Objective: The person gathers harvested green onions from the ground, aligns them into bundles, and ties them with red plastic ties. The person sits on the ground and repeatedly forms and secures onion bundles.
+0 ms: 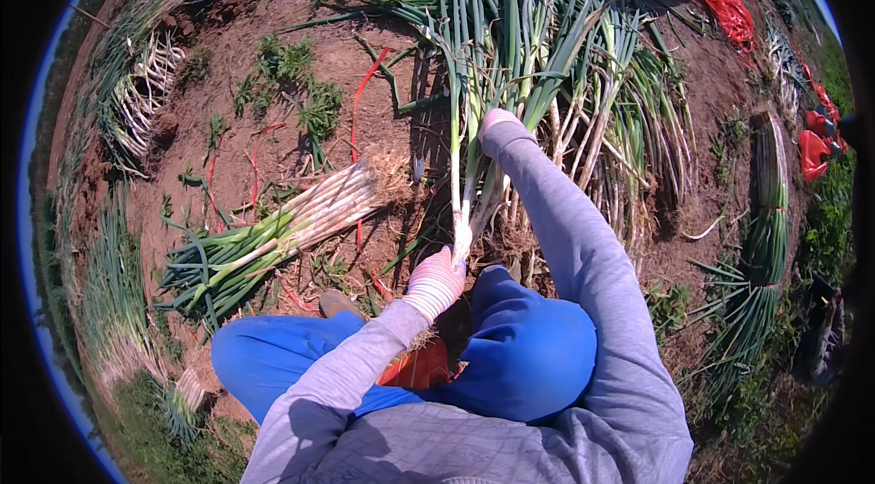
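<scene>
My left hand (437, 282), in a striped knit glove, grips the white root ends of a few long green onions (463, 210) just above my knees. Their green leaves stretch up and away from me over a large loose heap of green onions (533, 19). My right hand (500, 120), gloved too, is in the heap against the stalks; its fingers are hidden, so its hold cannot be made out. Left of my hands, a sorted bunch of green onions (307, 224) lies on the soil, its roots towards the heap.
Red plastic strips (362, 101) lie across the soil. A tied onion bundle (769, 210) lies at right, with red plastic tangles (726, 16) further off. More onions (147, 94) lie at far left, near green weeds (284, 63). My bent knees (530, 354) frame the near side.
</scene>
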`<action>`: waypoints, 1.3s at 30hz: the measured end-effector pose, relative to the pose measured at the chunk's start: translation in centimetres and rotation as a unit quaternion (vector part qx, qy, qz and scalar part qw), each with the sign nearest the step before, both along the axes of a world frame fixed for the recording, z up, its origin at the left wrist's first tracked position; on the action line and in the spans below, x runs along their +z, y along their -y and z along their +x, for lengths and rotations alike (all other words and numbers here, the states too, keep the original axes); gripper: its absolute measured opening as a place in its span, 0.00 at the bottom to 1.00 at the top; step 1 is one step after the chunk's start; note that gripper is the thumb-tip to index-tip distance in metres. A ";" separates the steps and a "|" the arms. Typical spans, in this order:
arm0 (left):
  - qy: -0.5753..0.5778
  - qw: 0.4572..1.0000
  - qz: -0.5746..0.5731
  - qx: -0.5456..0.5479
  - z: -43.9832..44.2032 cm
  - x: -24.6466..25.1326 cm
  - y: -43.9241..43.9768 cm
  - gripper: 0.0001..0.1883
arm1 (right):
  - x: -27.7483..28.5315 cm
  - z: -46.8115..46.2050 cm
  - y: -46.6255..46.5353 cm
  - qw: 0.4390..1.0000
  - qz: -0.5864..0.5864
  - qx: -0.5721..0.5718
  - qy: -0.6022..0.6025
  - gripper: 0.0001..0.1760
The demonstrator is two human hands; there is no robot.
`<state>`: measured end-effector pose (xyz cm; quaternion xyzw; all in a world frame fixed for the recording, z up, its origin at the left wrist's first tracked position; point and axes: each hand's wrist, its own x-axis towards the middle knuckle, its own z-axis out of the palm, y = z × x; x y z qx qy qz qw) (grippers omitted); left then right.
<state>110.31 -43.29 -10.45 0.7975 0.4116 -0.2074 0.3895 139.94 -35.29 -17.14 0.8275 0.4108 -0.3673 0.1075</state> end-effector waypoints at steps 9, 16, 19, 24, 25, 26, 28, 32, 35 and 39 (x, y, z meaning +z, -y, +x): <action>0.012 1.000 0.013 0.018 -0.2 -1.1 0.8 0.25 | 0.5 -1.7 -0.2 0.925 0.201 -0.306 -0.100 0.31; 0.022 0.995 -0.053 0.077 -0.6 -1.5 0.3 0.25 | 2.1 -2.6 0.2 0.918 0.247 -0.302 -0.071 0.22; 0.023 0.998 -0.028 0.053 -0.8 -1.5 0.4 0.25 | 2.2 -2.9 1.0 0.934 0.219 -0.273 -0.074 0.26; 0.013 0.999 0.035 -0.016 -0.7 -0.5 0.4 0.22 | 3.1 -3.8 0.8 0.967 0.166 -0.192 -0.023 0.30; 0.008 0.999 0.034 -0.023 -0.6 -0.3 0.3 0.21 | 3.5 -4.0 0.5 0.973 0.163 -0.166 0.005 0.29; 0.002 0.999 0.038 -0.026 -0.5 0.0 0.3 0.20 | 3.8 -4.4 0.5 0.970 0.196 -0.143 0.033 0.26; -0.011 0.998 0.044 -0.041 -0.5 0.2 0.2 0.19 | 4.3 -4.7 0.2 0.960 0.234 -0.146 0.049 0.25; -0.006 0.998 0.055 -0.040 -0.7 0.2 0.2 0.18 | 5.0 -4.6 0.1 0.977 0.163 -0.132 -0.032 0.29; -0.012 0.997 0.069 -0.033 -1.0 -0.1 0.0 0.18 | 5.1 -4.3 0.1 0.967 0.190 -0.169 -0.039 0.32; -0.009 0.998 0.051 -0.033 -1.2 -0.3 0.0 0.19 | 4.8 -4.2 -0.6 0.978 0.149 -0.135 -0.052 0.36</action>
